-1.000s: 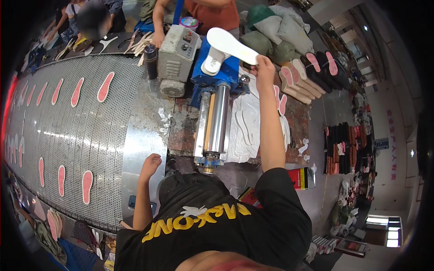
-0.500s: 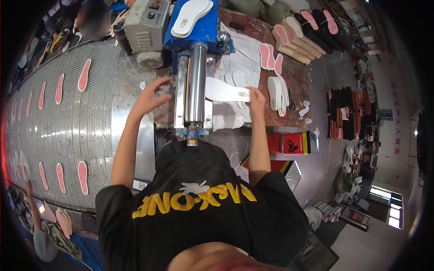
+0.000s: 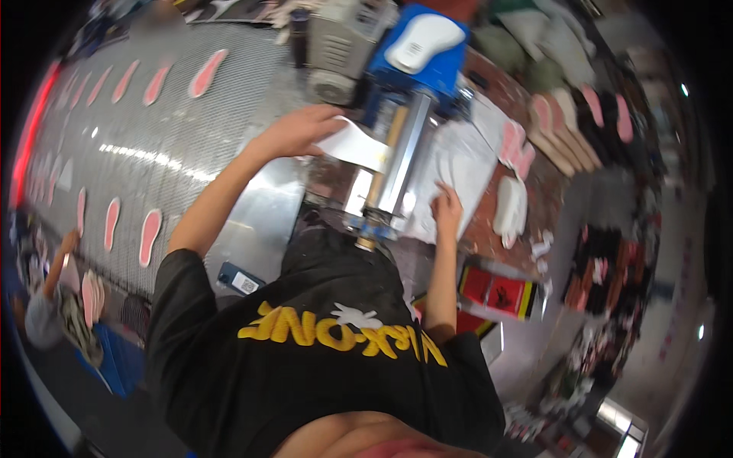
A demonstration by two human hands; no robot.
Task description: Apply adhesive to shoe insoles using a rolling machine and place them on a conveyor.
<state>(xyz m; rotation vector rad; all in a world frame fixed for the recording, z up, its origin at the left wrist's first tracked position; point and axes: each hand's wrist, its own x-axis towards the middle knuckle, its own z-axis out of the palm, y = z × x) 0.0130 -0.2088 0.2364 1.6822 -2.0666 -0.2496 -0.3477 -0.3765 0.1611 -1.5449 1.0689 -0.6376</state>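
Observation:
My left hand [image 3: 301, 131] is closed on the toe or heel end of a white insole [image 3: 353, 143], to the left of the roller machine. The insole's other end still lies at the steel roller [image 3: 406, 156]. My right hand [image 3: 447, 208] is on the right side of the rollers, above the white sheet [image 3: 458, 160], with the index finger stretched out and nothing in it. A white insole pile [image 3: 424, 42] rests on the machine's blue housing [image 3: 454, 65].
On the left runs a mesh conveyor belt [image 3: 175, 145] carrying several pink insoles [image 3: 151, 237]. A co-worker's hand [image 3: 70, 241] is at its near edge. White insoles [image 3: 510, 208] and pink insoles [image 3: 516, 149] lie on the worn red table [image 3: 546, 198]. A phone [image 3: 240, 279] lies near my left elbow.
The white insole has passed from the right side of the rollers to the left. My left hand has gripped it and my right hand has let go. The view has turned left.

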